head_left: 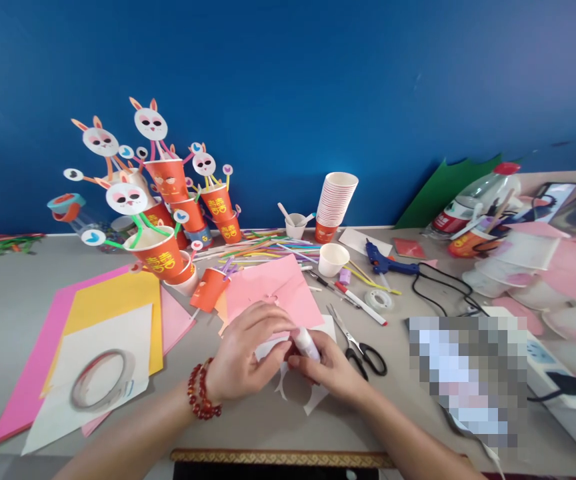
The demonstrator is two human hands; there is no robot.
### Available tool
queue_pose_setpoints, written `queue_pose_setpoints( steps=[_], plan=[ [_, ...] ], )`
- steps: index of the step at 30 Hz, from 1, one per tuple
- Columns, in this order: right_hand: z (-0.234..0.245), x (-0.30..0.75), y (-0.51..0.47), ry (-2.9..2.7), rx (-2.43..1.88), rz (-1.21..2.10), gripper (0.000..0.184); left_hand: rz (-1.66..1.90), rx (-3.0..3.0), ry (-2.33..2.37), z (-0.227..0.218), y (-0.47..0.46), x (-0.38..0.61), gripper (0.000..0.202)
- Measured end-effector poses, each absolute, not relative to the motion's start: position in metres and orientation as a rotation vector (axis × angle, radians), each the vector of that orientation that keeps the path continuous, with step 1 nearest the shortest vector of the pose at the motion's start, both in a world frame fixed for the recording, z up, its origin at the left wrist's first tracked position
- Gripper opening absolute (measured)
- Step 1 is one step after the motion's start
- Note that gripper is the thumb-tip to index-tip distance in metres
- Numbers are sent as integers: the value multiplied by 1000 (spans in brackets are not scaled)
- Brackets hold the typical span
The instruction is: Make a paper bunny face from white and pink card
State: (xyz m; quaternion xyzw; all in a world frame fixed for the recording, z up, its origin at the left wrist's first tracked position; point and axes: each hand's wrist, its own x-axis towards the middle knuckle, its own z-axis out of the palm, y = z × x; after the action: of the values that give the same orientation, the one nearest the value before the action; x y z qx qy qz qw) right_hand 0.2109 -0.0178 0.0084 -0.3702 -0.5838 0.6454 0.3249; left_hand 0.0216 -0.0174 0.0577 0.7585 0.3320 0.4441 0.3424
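My right hand is wrapped round a white glue stick, which is tilted. My left hand, with a red bead bracelet at the wrist, is curled close by. Its fingertips meet near the right hand's fingers, and what they pinch is hidden. Under both hands lie white paper scraps with curved cut edges. A pink sheet is just behind the left hand. Black-handled scissors lie beside the right hand with their blades slightly apart.
Red cups with rabbit faces stand at left, behind coloured paper and a tape roll. A cup stack, pipe cleaners, pens and a blue glue gun lie behind. A blurred device and a power strip are at right.
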Motion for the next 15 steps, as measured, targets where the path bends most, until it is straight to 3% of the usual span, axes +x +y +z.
queue_pose_setpoints(
  steps=[15],
  plan=[
    [7,213,-19,-1595,-986,1602,16,1108,1993,785,49,-27,19,51]
  ],
)
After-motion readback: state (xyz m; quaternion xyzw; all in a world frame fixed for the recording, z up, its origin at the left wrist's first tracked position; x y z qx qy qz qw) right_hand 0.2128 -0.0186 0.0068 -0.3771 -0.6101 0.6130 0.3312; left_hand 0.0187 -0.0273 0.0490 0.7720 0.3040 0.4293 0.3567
